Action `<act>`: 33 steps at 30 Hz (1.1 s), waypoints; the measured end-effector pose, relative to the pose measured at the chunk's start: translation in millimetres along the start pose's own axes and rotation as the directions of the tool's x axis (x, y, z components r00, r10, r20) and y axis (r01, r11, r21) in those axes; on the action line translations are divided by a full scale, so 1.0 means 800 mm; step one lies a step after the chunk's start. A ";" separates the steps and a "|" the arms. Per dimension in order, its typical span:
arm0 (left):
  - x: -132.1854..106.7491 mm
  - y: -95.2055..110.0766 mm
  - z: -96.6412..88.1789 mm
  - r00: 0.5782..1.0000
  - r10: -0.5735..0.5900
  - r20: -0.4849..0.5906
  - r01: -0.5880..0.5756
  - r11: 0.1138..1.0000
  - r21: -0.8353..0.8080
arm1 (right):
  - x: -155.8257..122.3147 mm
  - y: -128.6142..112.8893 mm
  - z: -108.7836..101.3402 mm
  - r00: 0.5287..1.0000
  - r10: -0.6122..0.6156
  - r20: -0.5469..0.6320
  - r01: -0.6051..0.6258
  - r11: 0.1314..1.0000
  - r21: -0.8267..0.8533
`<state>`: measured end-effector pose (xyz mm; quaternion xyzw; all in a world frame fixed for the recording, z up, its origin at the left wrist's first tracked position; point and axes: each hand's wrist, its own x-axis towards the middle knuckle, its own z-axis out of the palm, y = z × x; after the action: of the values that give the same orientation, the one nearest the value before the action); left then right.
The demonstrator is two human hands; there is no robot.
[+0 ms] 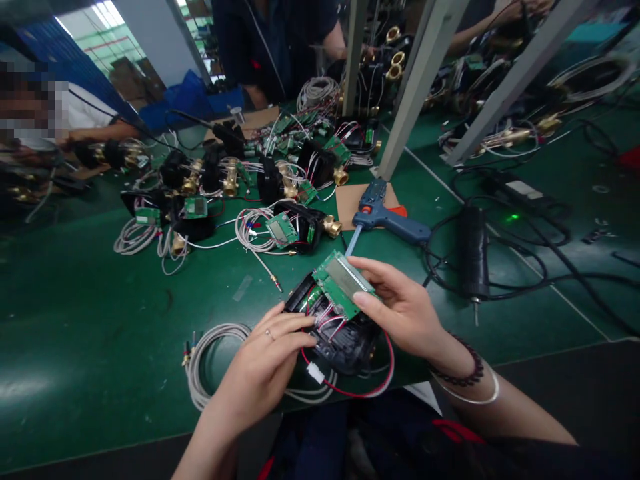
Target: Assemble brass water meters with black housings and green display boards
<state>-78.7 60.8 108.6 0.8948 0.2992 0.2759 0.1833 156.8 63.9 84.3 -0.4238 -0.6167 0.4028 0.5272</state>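
Observation:
My right hand (407, 310) grips a green circuit board (345, 287) with a grey display by its right edge, thumb on the front. The board is tilted above a black plastic housing (350, 343). Thin wires (330, 323) run from the board into the housing. At the housing's left side, my left hand (273, 350) holds it, fingertips close to the wires and thumb hidden. A red and white cable with a white connector (315, 372) loops below the housing. Beside my left hand lies a coil of grey cable (203, 353).
A blue glue gun (387, 217) lies on cardboard (345, 200), its glue stick pointing toward my right hand. A black electric screwdriver (473, 257) and cords are on the right. Several similar housings with brass fittings (333, 227) stand behind. Metal posts (410, 100) rise from the green table. Other people sit across.

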 end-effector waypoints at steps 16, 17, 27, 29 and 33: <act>0.043 -0.013 0.029 0.951 -0.303 -0.068 0.264 0.903 -0.338 | -0.005 -0.014 -0.005 0.986 0.100 0.137 -0.149 0.896 0.418; 0.042 -0.012 0.030 0.948 -0.307 -0.083 0.262 0.902 -0.342 | -0.004 -0.014 -0.005 0.985 0.105 0.136 -0.153 0.897 0.416; 0.034 -0.029 0.043 0.829 -0.506 -0.238 0.373 0.818 -0.438 | -0.001 -0.004 0.004 0.992 0.103 0.073 -0.114 0.978 0.176; 0.037 -0.036 0.044 0.793 -0.571 -0.211 0.422 0.766 -0.484 | -0.002 0.000 0.006 0.995 0.095 0.021 -0.096 0.989 0.108; 0.046 -0.047 0.038 0.788 -0.593 -0.164 0.451 0.738 -0.502 | -0.009 0.009 0.000 0.992 0.028 -0.126 -0.038 0.996 -0.076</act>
<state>-52.2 107.3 80.8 0.6523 0.4963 0.4102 0.3998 158.5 59.2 75.3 -0.4786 -0.5908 0.3598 0.5408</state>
